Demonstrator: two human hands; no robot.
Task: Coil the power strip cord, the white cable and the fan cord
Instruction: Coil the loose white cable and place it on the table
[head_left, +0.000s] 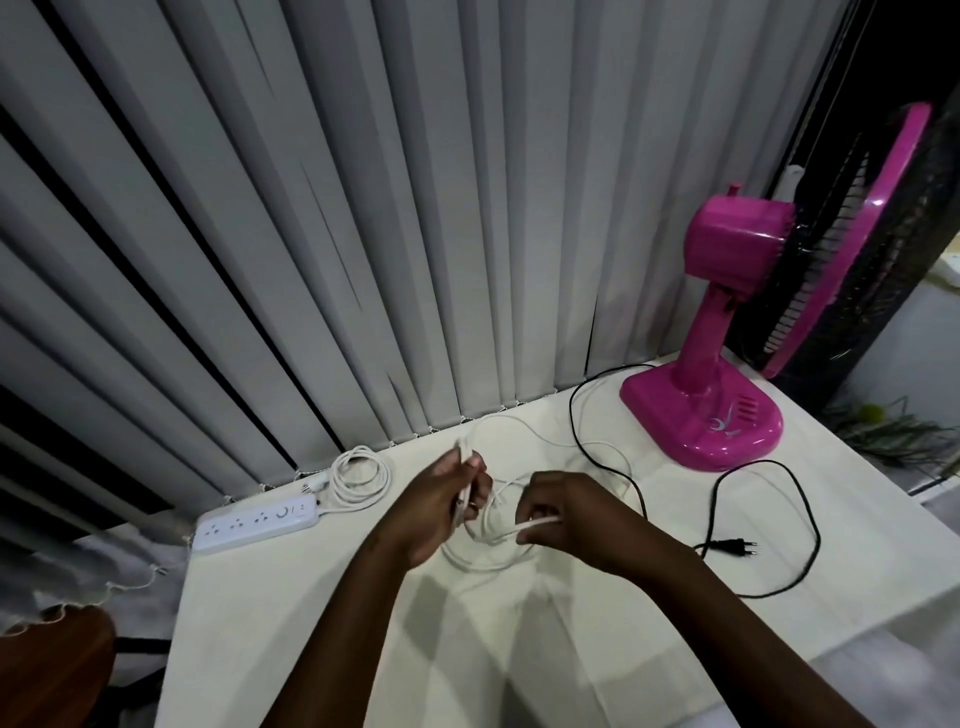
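Hands: left hand (451, 506) grips white cable (488, 545) loops; right hand (563, 514) pinches a strand.
Fan cord (769, 519): black — loose, right.
Power strip cord (358, 480): coiled, left.

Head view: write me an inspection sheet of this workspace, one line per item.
Surface: white table, bare near the person.
Job's things: power strip with its power strip cord already coiled beside it; pink fan upright at back right.
Clutter: nothing seen.
Hands: left hand and right hand both grip the white cable, partly looped between them.
Cables: black fan cord lies loose, plug free.
Surroundings: grey vertical blinds behind; wooden chair at lower left.
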